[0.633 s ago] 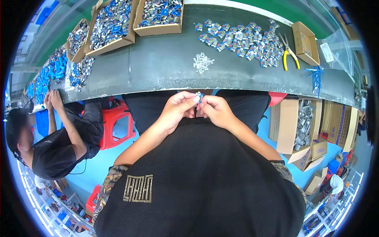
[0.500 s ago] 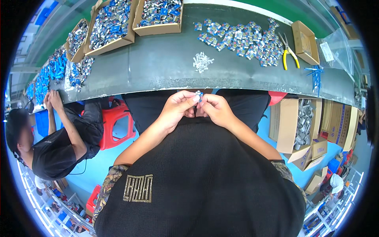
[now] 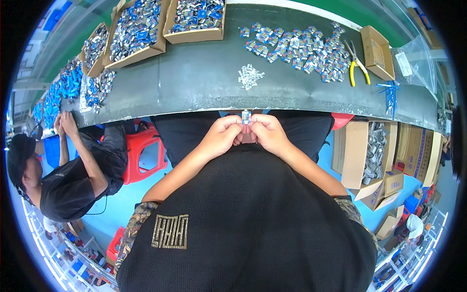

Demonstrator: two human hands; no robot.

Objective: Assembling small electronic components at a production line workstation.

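A small blue circuit board [image 3: 246, 117] with pale parts on it is pinched between my two hands, just off the table's near edge. My left hand [image 3: 225, 134] grips its left side with thumb and forefinger. On its right side, my right hand [image 3: 267, 131] holds it the same way, and both sets of other fingers are curled in. Beyond my hands, a little heap of small white pieces [image 3: 250, 77] lies on the dark table [image 3: 194, 80]. Many similar blue boards [image 3: 304, 48] are spread farther back to the right.
Yellow-handled pliers [image 3: 357, 68], an open carton [image 3: 377, 51] and blue strips [image 3: 390, 97] lie at the right. Cardboard boxes [image 3: 194, 35] full of blue parts stand back left. A co-worker [image 3: 73, 180] sits at left beside a red stool [image 3: 145, 158]. A box of metal parts [image 3: 351, 155] stands right.
The board has turned to face upright between my hands. My right fingers have shifted to its right edge, and my left fingers sit lower along its left edge.
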